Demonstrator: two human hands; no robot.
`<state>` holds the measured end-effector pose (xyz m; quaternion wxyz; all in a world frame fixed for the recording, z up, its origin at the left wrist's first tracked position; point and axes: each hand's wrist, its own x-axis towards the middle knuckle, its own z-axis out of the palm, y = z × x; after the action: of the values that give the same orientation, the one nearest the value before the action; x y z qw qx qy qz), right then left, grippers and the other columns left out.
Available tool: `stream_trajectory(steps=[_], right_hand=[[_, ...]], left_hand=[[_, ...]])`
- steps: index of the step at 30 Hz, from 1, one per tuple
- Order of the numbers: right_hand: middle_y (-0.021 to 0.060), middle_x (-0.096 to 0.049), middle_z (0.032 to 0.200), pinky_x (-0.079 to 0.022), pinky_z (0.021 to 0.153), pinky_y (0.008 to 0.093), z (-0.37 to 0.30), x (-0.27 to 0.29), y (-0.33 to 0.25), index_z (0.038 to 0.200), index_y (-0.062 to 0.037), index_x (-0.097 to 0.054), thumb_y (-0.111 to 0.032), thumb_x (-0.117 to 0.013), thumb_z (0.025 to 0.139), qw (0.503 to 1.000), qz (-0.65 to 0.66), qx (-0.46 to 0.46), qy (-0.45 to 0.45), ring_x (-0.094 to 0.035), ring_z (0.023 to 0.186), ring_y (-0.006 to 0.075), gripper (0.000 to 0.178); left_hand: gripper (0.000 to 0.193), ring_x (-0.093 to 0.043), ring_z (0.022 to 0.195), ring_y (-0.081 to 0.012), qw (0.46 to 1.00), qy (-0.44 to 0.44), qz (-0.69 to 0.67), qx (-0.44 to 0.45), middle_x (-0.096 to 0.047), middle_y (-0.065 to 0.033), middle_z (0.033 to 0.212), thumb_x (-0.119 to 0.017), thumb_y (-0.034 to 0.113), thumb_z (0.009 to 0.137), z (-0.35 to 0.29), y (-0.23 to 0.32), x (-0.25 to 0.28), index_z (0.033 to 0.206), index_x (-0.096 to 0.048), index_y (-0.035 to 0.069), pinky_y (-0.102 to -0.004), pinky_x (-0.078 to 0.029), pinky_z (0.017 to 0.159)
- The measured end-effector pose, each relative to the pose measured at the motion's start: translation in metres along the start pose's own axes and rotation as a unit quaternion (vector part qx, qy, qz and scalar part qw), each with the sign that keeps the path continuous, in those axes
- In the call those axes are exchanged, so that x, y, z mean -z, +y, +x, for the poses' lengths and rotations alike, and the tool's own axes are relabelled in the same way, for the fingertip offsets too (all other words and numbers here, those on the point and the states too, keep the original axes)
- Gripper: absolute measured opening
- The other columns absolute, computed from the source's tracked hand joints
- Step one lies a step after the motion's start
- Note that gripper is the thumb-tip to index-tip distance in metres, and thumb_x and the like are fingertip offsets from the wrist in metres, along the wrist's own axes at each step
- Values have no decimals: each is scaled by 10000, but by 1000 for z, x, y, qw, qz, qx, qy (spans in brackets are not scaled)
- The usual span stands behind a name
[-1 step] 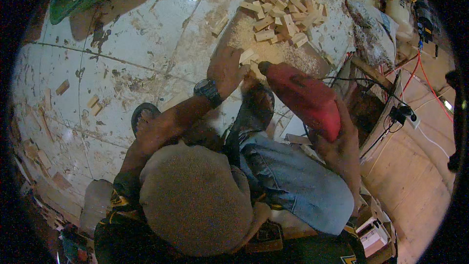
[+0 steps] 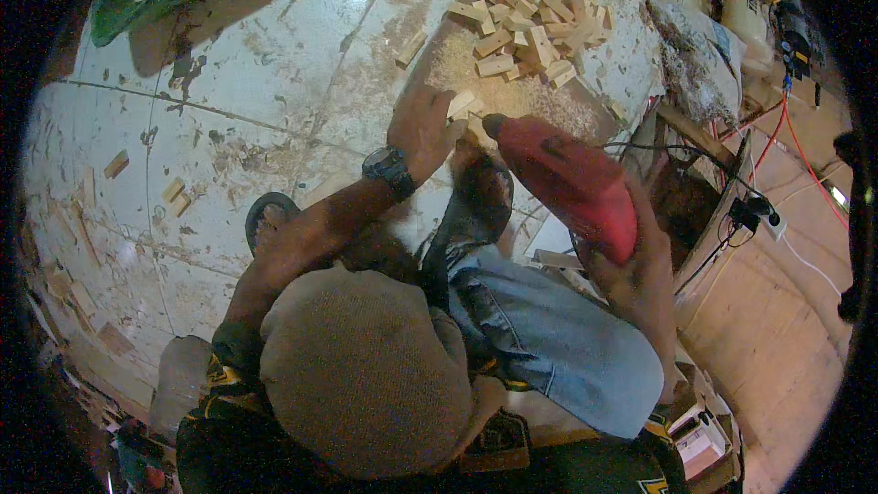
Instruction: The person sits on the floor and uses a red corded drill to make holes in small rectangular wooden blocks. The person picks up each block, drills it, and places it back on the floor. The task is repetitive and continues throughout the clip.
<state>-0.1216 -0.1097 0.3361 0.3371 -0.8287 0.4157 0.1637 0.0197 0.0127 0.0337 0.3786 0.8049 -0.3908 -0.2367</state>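
My left hand, with a dark watch on its wrist, is closed on a small pale wooden block low over the floor. My right hand grips the rear of a red power drill, which partly hides its fingers. The drill's dark chuck points left at the wood beside my left fingers; whether the bit is in the wood I cannot tell. Pale sawdust lies around the block, and a sandalled foot is just below it.
A heap of cut wooden blocks lies beyond my hands. At the far left stands a green container with wood pieces inside. Loose offcuts dot the stained tile floor at left. On the right are a black cord and a wooden board.
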Motion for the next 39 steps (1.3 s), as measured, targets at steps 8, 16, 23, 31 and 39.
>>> stream_trajectory(steps=[8, 16, 23, 31, 39], right_hand=[[186, -668, 1191, -516, 923, 387, 21, 9, -13, 1462, -65, -408, -27, -705, 767, 998, -54, -17, -16, -659, 1054, 296, 757], [173, -672, 1218, -504, 971, 368, 28, 5, -25, 1455, -49, -419, -5, -722, 771, 992, -106, -45, -44, -657, 1105, 243, 749], [171, -669, 1232, -501, 977, 372, 27, -1, -14, 1467, -66, -412, 2, -733, 751, 998, -60, -20, -28, -652, 1122, 251, 788], [203, -663, 1219, -501, 965, 377, 26, -1, -18, 1455, -80, -436, -45, -747, 750, 997, -68, 0, -27, -655, 1130, 306, 772], [216, -632, 1255, -479, 985, 381, 33, -12, -21, 1461, -40, -419, -53, -703, 766, 995, -88, 17, -50, -626, 1163, 320, 751]], left_hand=[[476, -564, 1042, -351, 998, 47, 26, -43, -578, -165, 1099, -706, 293, 858, -6, -6, -8, 1242, -604, 30, -466, -488, 876], [435, -550, 1037, -342, 994, 48, 60, -72, -565, -150, 1071, -680, 291, 872, -6, -7, -7, 1222, -596, 48, -451, -502, 855], [458, -551, 1030, -338, 994, 60, 54, -72, -565, -152, 1065, -691, 291, 861, -6, -9, -12, 1235, -581, 51, -448, -491, 854], [439, -551, 1022, -341, 996, 31, 62, -46, -563, -153, 1053, -681, 277, 864, -6, -8, -12, 1212, -602, 21, -444, -481, 858], [441, -541, 1073, -347, 997, 19, 63, -49, -570, -174, 1103, -675, 253, 866, -6, -5, -8, 1228, -594, 15, -448, -475, 904]])
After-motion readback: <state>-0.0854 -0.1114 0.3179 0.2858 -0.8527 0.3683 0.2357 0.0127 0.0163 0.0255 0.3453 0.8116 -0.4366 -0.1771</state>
